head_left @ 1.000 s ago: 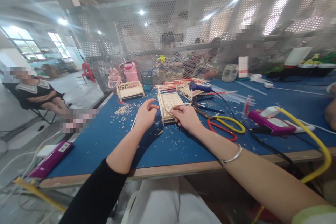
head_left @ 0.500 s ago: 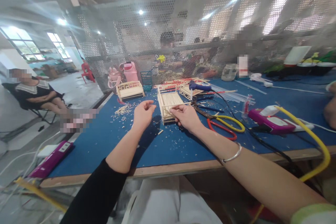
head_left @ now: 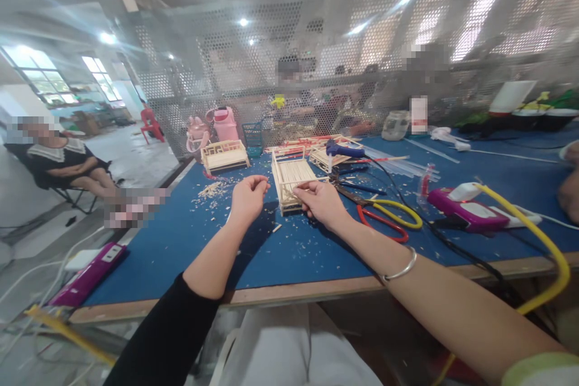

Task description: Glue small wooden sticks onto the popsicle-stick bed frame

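Observation:
A small wooden stick model, shaped like a slatted bed frame [head_left: 291, 178], stands on the blue table [head_left: 190, 241]. My right hand [head_left: 322, 202] grips its near right corner with curled fingers. My left hand [head_left: 248, 198] hovers just left of the model, thumb and fingers pinched together; anything between them is too small to see. Wood chips [head_left: 212, 188] lie scattered left of my left hand.
A blue glue gun [head_left: 344, 149] rests behind the model beside more stick frames [head_left: 225, 154]. Red and yellow handled cutters [head_left: 389, 216], a purple power strip [head_left: 465, 212] and a yellow hose [head_left: 543, 241] lie to the right. People sit behind the mesh screen and at left.
My left hand's fingers, spread a second ago, have closed into a pinch near the model. The right hand has kept its hold on the frame.

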The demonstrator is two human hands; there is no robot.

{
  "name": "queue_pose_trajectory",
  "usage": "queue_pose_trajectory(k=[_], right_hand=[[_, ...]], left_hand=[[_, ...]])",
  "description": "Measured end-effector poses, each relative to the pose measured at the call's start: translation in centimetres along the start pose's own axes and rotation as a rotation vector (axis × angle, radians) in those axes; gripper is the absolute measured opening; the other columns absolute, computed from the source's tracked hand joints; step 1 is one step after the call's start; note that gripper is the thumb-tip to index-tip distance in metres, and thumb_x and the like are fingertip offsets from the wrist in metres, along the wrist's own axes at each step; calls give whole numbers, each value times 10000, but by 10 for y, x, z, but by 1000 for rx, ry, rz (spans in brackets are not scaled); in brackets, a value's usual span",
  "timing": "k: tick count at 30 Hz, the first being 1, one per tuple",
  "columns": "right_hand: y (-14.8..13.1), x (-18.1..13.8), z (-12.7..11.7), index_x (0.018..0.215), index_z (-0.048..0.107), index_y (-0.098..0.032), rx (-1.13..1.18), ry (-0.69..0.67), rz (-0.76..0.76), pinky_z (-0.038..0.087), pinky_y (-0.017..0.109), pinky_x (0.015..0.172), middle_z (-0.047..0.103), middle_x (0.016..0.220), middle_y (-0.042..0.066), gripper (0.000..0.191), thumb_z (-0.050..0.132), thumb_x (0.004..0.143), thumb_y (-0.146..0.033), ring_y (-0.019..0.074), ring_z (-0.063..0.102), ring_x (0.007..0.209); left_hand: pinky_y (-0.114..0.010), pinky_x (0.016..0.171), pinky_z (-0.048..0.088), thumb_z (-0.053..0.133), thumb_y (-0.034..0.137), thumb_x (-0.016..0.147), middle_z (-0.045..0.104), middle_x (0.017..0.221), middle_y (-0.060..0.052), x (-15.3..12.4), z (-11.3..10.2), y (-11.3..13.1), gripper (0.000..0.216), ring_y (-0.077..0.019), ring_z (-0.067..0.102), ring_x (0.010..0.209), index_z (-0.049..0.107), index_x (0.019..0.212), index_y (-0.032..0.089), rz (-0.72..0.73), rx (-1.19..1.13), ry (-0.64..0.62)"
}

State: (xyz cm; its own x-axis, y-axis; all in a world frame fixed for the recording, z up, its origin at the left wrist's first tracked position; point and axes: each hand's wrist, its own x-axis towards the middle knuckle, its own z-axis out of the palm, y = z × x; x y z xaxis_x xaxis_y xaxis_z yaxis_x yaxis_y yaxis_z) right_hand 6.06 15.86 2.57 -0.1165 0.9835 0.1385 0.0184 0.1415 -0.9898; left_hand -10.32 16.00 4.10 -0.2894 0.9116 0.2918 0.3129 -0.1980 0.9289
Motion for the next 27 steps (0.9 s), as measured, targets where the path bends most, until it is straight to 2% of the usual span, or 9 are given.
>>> queue_pose_trajectory(k=[8, 12, 17, 24, 27], right_hand=[[-1, 0, 0, 745, 591, -160, 5, -9, 12, 301, 165, 307, 469, 382, -90, 116, 665, 746, -250, 62, 386, 286], [0, 0, -1, 748, 596, -157, 2, -7, 9, 302, 160, 308, 475, 380, -86, 92, 649, 760, -232, 60, 385, 290], [0, 0, 0, 755, 597, -156, -2, 1, 14, 311, 158, 311, 474, 380, -82, 115, 663, 745, -249, 63, 390, 297], [-2, -1, 0, 741, 594, -160, -9, 2, 23, 292, 153, 299, 464, 370, -90, 104, 659, 760, -238, 57, 384, 281], [-2, -1, 0, 746, 590, -160, -5, 3, 26, 300, 158, 304, 463, 369, -92, 88, 649, 764, -222, 60, 386, 281]], left_hand=[[-297, 741, 455, 558, 112, 580, 677, 720, -16, -1, 0, 2, 170, -147, 588, 681, 646, 710, 178, 63, 29, -42], [-300, 686, 448, 501, 153, 594, 667, 671, -11, -7, -4, 9, 190, -160, 564, 641, 670, 676, 183, 107, 79, -91], [-305, 747, 441, 483, 154, 604, 663, 676, -11, -15, -10, 21, 216, -180, 570, 714, 693, 601, 200, 232, 167, -145], [-308, 766, 443, 472, 119, 650, 649, 725, -14, -17, -12, 21, 286, -172, 573, 717, 739, 688, 214, 424, 320, -204], [-300, 753, 452, 473, 122, 671, 667, 744, -18, -17, -11, 20, 275, -174, 587, 734, 732, 709, 204, 429, 322, -192]])
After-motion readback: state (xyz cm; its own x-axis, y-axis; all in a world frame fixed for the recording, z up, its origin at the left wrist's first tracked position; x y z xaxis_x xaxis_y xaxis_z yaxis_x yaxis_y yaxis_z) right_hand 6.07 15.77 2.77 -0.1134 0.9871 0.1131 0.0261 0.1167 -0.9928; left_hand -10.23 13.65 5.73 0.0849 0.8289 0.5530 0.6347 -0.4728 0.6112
